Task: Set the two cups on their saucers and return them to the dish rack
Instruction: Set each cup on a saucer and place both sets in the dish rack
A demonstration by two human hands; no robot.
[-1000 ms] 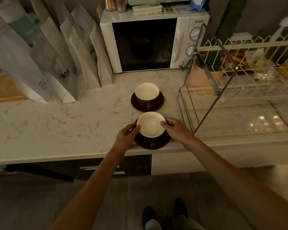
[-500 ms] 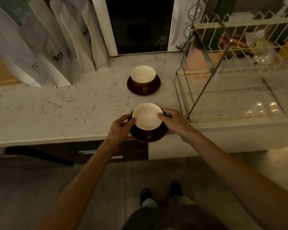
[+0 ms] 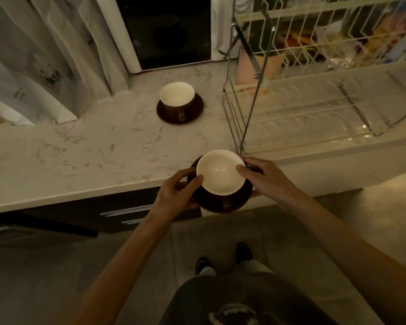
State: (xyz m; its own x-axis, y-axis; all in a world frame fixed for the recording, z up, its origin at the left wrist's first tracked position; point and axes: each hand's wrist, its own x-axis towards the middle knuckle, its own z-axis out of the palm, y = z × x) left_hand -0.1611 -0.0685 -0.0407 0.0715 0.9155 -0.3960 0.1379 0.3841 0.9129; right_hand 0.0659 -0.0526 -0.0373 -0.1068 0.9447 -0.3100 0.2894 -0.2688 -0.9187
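A brown cup with a white inside [image 3: 220, 173] sits on a dark brown saucer [image 3: 211, 201], and I hold the pair lifted at the counter's front edge. My left hand [image 3: 177, 192] grips the saucer's left side, thumb against the cup. My right hand [image 3: 265, 178] grips the right side. A second cup [image 3: 177, 96] rests on its saucer [image 3: 195, 112] farther back on the marble counter. The wire dish rack [image 3: 314, 109] stands to the right, its front left corner just beyond the held cup.
A white microwave [image 3: 167, 31] stands at the back, tall paper bags [image 3: 45, 59] lean at the back left. The rack's upper shelf holds packets [image 3: 338, 48]. Dark drawers [image 3: 117, 212] lie under the counter, and my shoes [image 3: 223, 259] are on the tiled floor.
The near cup and saucer have come off the counter and moved toward me and slightly right, past the front edge. The camera tilted down and closer. The far cup stayed put.
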